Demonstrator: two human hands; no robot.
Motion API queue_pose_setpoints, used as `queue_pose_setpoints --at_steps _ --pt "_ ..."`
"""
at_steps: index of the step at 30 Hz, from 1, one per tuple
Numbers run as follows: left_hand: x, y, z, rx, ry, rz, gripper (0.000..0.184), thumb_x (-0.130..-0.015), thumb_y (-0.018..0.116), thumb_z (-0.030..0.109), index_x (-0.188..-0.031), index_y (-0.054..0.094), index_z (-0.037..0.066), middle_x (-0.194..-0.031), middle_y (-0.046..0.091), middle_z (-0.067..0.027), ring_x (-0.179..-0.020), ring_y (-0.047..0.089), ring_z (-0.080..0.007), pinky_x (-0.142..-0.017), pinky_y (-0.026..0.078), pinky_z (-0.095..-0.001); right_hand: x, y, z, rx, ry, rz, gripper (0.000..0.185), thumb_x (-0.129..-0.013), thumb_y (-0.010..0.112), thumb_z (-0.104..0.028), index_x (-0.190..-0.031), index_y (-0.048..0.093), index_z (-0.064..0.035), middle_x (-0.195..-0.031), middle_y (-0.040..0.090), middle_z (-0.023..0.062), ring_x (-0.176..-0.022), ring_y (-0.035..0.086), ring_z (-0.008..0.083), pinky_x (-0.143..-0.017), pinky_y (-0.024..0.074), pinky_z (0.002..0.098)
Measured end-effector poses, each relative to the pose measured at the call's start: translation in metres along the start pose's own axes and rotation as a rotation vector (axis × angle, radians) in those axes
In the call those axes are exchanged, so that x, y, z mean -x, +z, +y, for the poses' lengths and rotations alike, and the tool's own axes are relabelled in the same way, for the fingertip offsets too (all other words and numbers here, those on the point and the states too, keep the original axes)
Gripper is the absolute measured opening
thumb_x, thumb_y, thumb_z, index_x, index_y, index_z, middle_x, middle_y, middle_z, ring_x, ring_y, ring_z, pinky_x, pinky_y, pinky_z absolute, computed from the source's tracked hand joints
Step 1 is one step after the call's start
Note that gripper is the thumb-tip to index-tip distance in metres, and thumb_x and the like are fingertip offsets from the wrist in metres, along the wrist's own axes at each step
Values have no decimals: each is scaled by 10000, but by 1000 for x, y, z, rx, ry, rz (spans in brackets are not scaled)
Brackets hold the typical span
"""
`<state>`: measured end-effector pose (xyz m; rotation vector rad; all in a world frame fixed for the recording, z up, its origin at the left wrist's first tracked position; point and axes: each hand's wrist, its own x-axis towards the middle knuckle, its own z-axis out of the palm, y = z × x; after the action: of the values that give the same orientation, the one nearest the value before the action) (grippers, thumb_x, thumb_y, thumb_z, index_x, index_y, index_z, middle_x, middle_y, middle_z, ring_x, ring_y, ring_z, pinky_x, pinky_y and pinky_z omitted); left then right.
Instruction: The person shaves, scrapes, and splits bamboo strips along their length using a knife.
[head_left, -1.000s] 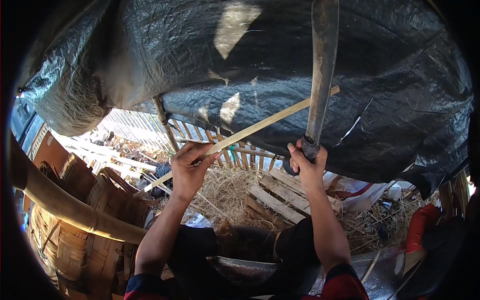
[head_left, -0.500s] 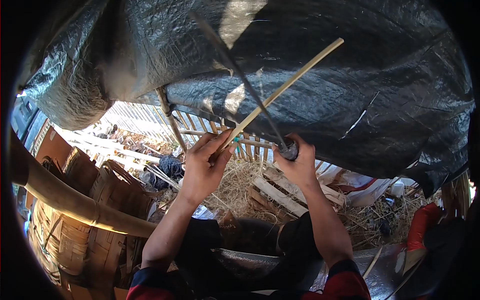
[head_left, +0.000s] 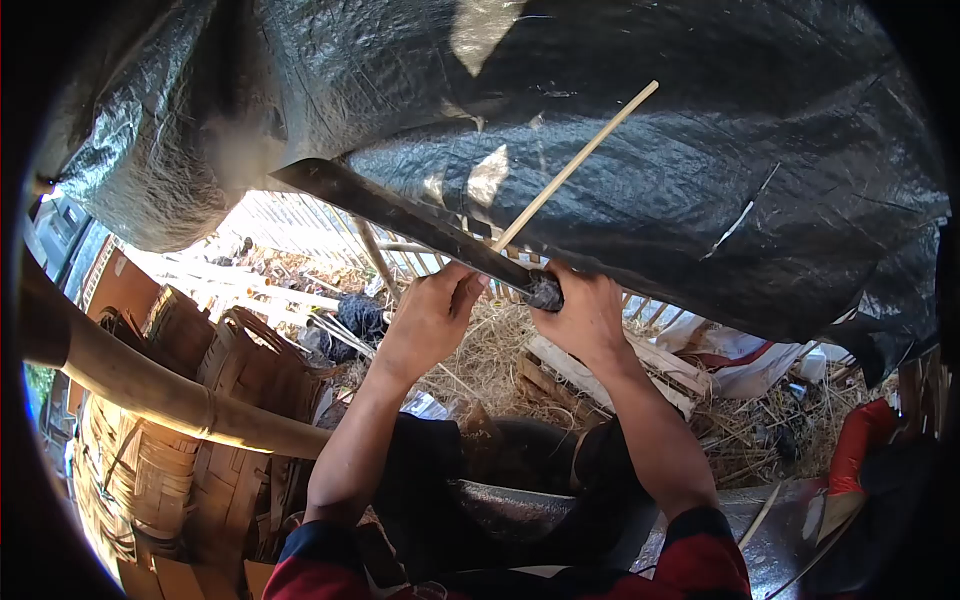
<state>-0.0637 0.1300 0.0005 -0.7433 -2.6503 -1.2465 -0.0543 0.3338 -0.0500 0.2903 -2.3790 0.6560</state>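
Note:
My right hand (head_left: 585,312) is wrapped round the dark handle of a machete (head_left: 400,215). Its long, broad blade points up and to the left, crossing in front of a thin bamboo strip (head_left: 580,160). My left hand (head_left: 432,318) pinches the strip's lower end, thumb and fingers close beside the blade. From there the strip slants up to the right, its far end free in the air. The blade hides part of the strip near my left fingers, so whether the edge touches it I cannot tell.
A black plastic sheet (head_left: 700,150) hangs ahead. On the left, a thick bamboo pole (head_left: 200,410) runs past woven bamboo baskets (head_left: 150,480). Below my hands lie shavings (head_left: 500,345) and wooden slats (head_left: 570,370). A red wrapped object (head_left: 857,445) is at the right.
The machete has swung down to the left and turned, its broad side now showing. The bamboo strip shows less length above my left hand.

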Motion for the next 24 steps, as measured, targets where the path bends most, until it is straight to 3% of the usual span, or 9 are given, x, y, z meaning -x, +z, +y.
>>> queue_pose_setpoints --at_steps 3,5,6,9,10,11,13,21,24 --pt "5 4 2 -81 40 20 177 -927 544 84 -1073 594 -4 -826 650 -236 -785 637 -414 -677 484 -425 -3 -1 2 28 -11 36 368 -617 696 -206 -971 689 -104 -661 652 128 -627 659 330 -607 539 415" --pt "9 10 -10 -35 178 148 201 -918 544 59 -1101 578 -16 -872 651 -247 -864 632 -424 -714 486 -432 -3 -6 4 -4 173 -169 348 -629 725 -205 -957 688 -93 -887 672 165 -842 649 360 -739 518 466" --pt "9 7 -17 -10 45 66 211 -910 545 42 -1109 569 -23 -910 649 -258 -897 626 -430 -727 488 -434 -1 -2 8 10 124 -157 349 -632 719 -205 -968 692 -115 -856 677 156 -820 656 357 -736 522 462" --pt "14 4 -23 -27 -23 -1 207 -908 553 48 -1103 574 -17 -915 642 -272 -929 616 -437 -729 485 -437 3 5 11 75 31 -183 387 -625 687 -221 -1003 694 -137 -783 679 134 -705 673 317 -636 546 419" --pt "17 5 -28 -11 -70 -12 186 -911 580 62 -1082 586 -14 -873 663 -212 -784 657 -344 -665 484 -392 6 9 12 53 -20 -126 393 -626 690 -222 -1008 687 -130 -770 679 135 -698 673 314 -632 544 414" --pt "18 5 -28 -14 -75 -14 186 -911 580 62 -1082 586 -14 -873 663 -212 -784 657 -344 -665 484 -392 8 14 13 48 -18 -128 393 -626 690 -222 -1008 687 -130 -770 679 135 -698 673 314 -632 544 414" --pt "20 2 -23 215 -150 -26 107 -933 593 81 -995 614 -3 -787 591 -8 -602 483 -51 -513 402 -234 8 19 11 8 -121 -66 370 -626 697 -222 -980 683 -114 -767 681 132 -687 674 305 -625 541 410" --pt "36 -3 -12 983 -407 -152 126 -975 527 99 -1036 611 28 -862 571 -35 -590 399 -36 -512 328 -180 8 21 -4 -170 -95 -149 308 -627 708 -236 -893 662 -87 -652 653 118 -603 659 305 -595 523 411" --pt "43 1 -11 946 -461 -162 117 -992 504 128 -1032 575 43 -812 512 -24 -566 362 -28 -498 305 -171 4 21 -3 -145 -109 -227 324 -609 717 -244 -890 660 -93 -661 657 113 -621 664 301 -615 524 409"
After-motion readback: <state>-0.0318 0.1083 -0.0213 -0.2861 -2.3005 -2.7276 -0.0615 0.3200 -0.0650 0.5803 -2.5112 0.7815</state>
